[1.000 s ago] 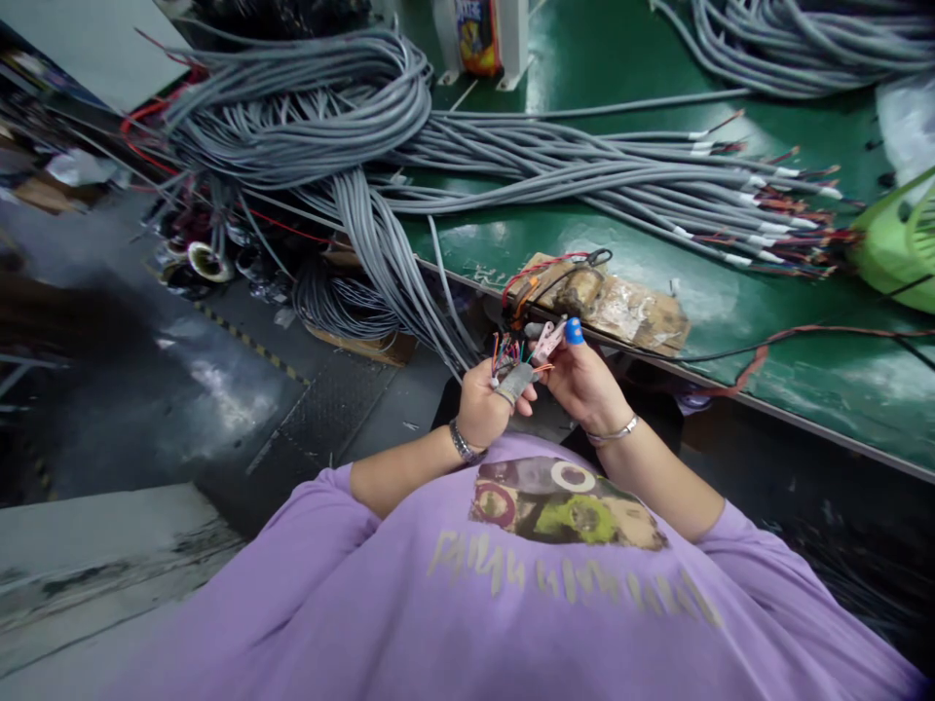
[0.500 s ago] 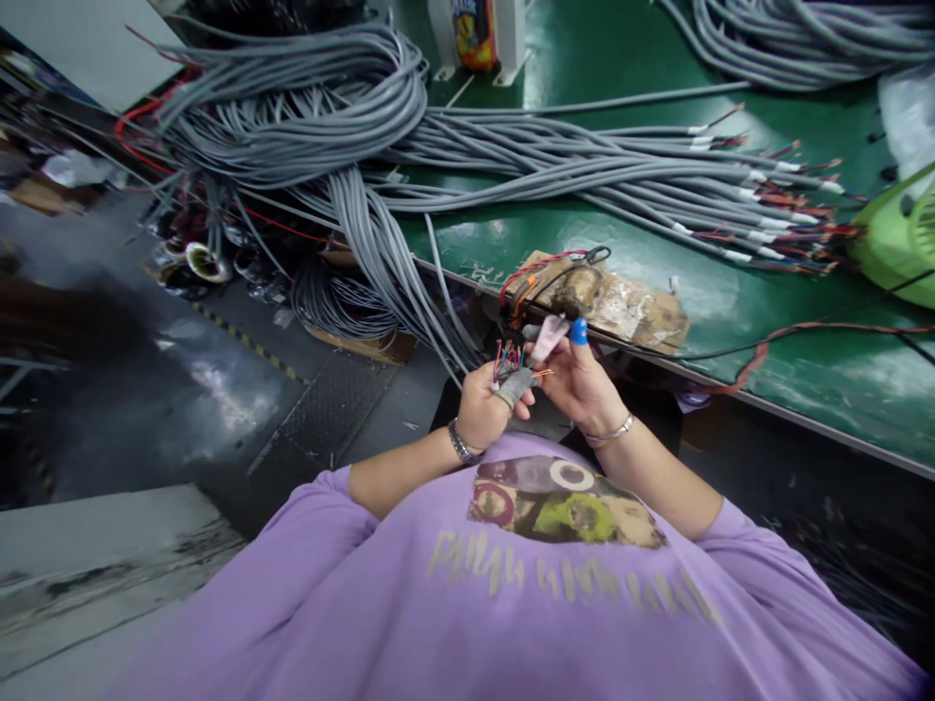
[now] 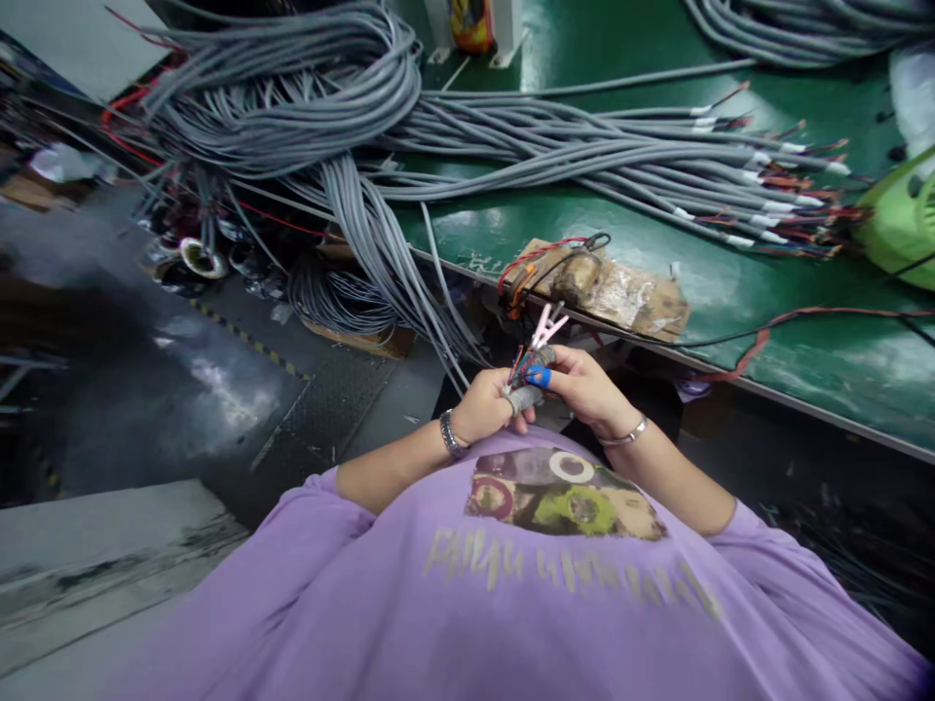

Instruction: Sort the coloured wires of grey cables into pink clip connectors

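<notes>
In front of my chest, my left hand (image 3: pixel 487 406) is closed around a cable end with thin coloured wires (image 3: pixel 520 364) fanning out of it. Grey wrapping covers its thumb. My right hand (image 3: pixel 588 385) is pressed up against it, thumb and fingers pinched together at the wires. A blue cover (image 3: pixel 539 376) is on the right thumb, and a grey wrap is on a finger. Beyond the right fingertips, a small pink two-pronged tool (image 3: pixel 543 329) sticks out in a V; its lower part is hidden by the hand, and its exact kind is unclear.
Grey cables (image 3: pixel 511 146) lie across the green bench (image 3: pixel 760 331), their stripped ends near a green plastic object (image 3: pixel 902 219). A wooden block (image 3: pixel 620 297) with wires sits at the bench edge. More cables hang over the edge towards a coil (image 3: pixel 343 302) in a box below.
My right hand has closed from a spread pose, its blue-covered thumb coming down onto the wires. The pink tool has turned and now shows two spread prongs. The view has shifted slightly.
</notes>
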Demonstrator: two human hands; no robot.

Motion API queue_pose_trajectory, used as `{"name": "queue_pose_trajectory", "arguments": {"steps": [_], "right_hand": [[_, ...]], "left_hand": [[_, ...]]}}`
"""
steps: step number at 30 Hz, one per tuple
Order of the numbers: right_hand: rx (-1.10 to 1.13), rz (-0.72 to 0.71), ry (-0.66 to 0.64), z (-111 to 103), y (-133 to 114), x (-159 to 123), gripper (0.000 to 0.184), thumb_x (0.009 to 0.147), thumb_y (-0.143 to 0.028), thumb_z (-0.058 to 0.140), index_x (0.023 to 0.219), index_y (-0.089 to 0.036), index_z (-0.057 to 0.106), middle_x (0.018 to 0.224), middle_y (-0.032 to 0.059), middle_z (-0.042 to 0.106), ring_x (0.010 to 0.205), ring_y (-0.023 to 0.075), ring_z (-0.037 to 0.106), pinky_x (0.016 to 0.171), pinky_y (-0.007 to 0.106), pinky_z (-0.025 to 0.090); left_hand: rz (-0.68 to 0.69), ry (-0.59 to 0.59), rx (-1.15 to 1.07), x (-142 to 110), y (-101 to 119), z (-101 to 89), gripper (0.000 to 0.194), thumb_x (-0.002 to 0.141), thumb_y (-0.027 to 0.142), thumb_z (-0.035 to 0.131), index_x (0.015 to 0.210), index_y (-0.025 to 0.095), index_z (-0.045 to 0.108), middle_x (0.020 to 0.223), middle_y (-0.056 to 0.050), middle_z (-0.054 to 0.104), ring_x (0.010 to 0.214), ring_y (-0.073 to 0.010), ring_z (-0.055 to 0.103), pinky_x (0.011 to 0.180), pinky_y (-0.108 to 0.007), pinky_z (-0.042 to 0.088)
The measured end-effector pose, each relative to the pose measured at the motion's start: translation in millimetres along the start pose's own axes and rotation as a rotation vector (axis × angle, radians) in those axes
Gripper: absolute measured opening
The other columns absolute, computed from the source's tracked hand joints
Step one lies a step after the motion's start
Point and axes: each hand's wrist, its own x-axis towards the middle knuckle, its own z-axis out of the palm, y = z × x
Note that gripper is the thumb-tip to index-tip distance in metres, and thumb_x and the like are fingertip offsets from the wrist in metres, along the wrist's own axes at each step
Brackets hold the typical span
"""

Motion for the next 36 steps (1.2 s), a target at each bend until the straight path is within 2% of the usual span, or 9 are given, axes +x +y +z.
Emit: {"name": "queue_pose_trajectory", "arguments": {"steps": [2, 5, 9, 13, 17, 22, 28, 31, 36], "right_hand": [[-0.04, -0.041, 0.042, -3.6, 3.3, -3.1, 0.033, 0.066, -0.046, 0.085, 0.079, -0.019, 0.07, 0.071, 0.0002, 0.069, 0.059, 0.0115, 0.059, 0.059, 0.026, 0.05], [0.006, -0.03, 0.155, -9.5, 9.8, -6.4, 0.039, 0.067, -0.054, 0.082, 0.08, -0.019, 0.069, 0.072, -0.0006, 0.067, 0.063, 0.0104, 0.059, 0.064, 0.025, 0.052], [0.042, 0.027, 0.182, -7.6, 16.4, -8.6, 0.043, 0.061, -0.054, 0.085, 0.08, -0.019, 0.068, 0.07, -0.0016, 0.063, 0.06, 0.0094, 0.055, 0.057, 0.023, 0.049], [0.039, -0.095, 0.23, 0.4, 16.8, -7.7, 0.034, 0.063, -0.043, 0.087, 0.073, -0.018, 0.066, 0.063, -0.0039, 0.061, 0.055, 0.0068, 0.048, 0.053, 0.021, 0.039], [0.024, -0.082, 0.173, 4.2, 13.1, -3.6, 0.035, 0.064, -0.045, 0.086, 0.073, -0.017, 0.066, 0.063, -0.0019, 0.063, 0.054, 0.0087, 0.049, 0.054, 0.024, 0.039], [0.09, -0.071, 0.207, 6.0, 16.1, 2.4, 0.037, 0.061, -0.045, 0.088, 0.072, -0.018, 0.066, 0.062, -0.0022, 0.059, 0.053, 0.0082, 0.044, 0.051, 0.024, 0.036], [0.326, 0.029, 0.271, 1.7, 16.5, -0.5, 0.034, 0.063, -0.039, 0.086, 0.07, -0.019, 0.059, 0.061, -0.0055, 0.049, 0.053, 0.0064, 0.041, 0.05, 0.021, 0.039], [0.279, 0.055, 0.191, 4.6, 12.0, -2.6, 0.035, 0.062, -0.042, 0.087, 0.073, -0.018, 0.062, 0.061, -0.0042, 0.052, 0.056, 0.0083, 0.046, 0.051, 0.022, 0.041], [0.133, -0.019, 0.158, 13.1, 9.8, -1.2, 0.034, 0.063, -0.044, 0.086, 0.071, -0.02, 0.062, 0.058, -0.0036, 0.058, 0.049, 0.0099, 0.047, 0.048, 0.025, 0.039]], "left_hand": [[-0.014, 0.002, 0.0, 1.0, -0.7, -1.0, 0.032, 0.073, 0.04, 0.074, 0.07, 0.013, 0.058, 0.056, -0.003, 0.066, 0.04, -0.0106, 0.059, 0.035, -0.017, 0.034], [0.043, 0.131, -0.085, 3.2, -6.3, -1.1, 0.036, 0.075, 0.046, 0.073, 0.073, 0.014, 0.057, 0.057, -0.002, 0.066, 0.04, -0.0101, 0.059, 0.034, -0.017, 0.032], [0.112, 0.245, -0.164, 7.0, -14.9, -0.3, 0.041, 0.075, 0.053, 0.072, 0.076, 0.014, 0.057, 0.061, -0.003, 0.067, 0.043, -0.0107, 0.061, 0.035, -0.018, 0.033], [0.123, 0.183, -0.099, 5.7, -12.9, -0.2, 0.041, 0.076, 0.052, 0.071, 0.072, 0.013, 0.059, 0.061, -0.004, 0.068, 0.044, -0.0105, 0.062, 0.037, -0.018, 0.036], [0.084, 0.079, -0.048, 0.5, -6.8, -0.1, 0.041, 0.071, 0.05, 0.076, 0.07, 0.013, 0.061, 0.059, -0.003, 0.067, 0.044, -0.0107, 0.061, 0.038, -0.018, 0.037], [0.13, 0.179, -0.195, 1.5, -14.7, 0.6, 0.04, 0.075, 0.052, 0.072, 0.075, 0.014, 0.062, 0.062, -0.002, 0.068, 0.043, -0.0102, 0.061, 0.037, -0.018, 0.034], [0.177, 0.271, -0.263, 4.8, -25.0, -0.1, 0.041, 0.075, 0.054, 0.07, 0.073, 0.015, 0.061, 0.063, -0.002, 0.069, 0.045, -0.0107, 0.063, 0.036, -0.018, 0.034], [0.167, 0.262, -0.239, 3.7, -22.4, 0.4, 0.042, 0.074, 0.056, 0.071, 0.075, 0.015, 0.062, 0.063, -0.002, 0.069, 0.045, -0.0109, 0.062, 0.037, -0.019, 0.034], [0.119, 0.167, -0.08, -1.0, -8.2, 0.7, 0.043, 0.076, 0.055, 0.071, 0.069, 0.013, 0.062, 0.059, -0.004, 0.068, 0.042, -0.0091, 0.059, 0.039, -0.019, 0.036]]}}
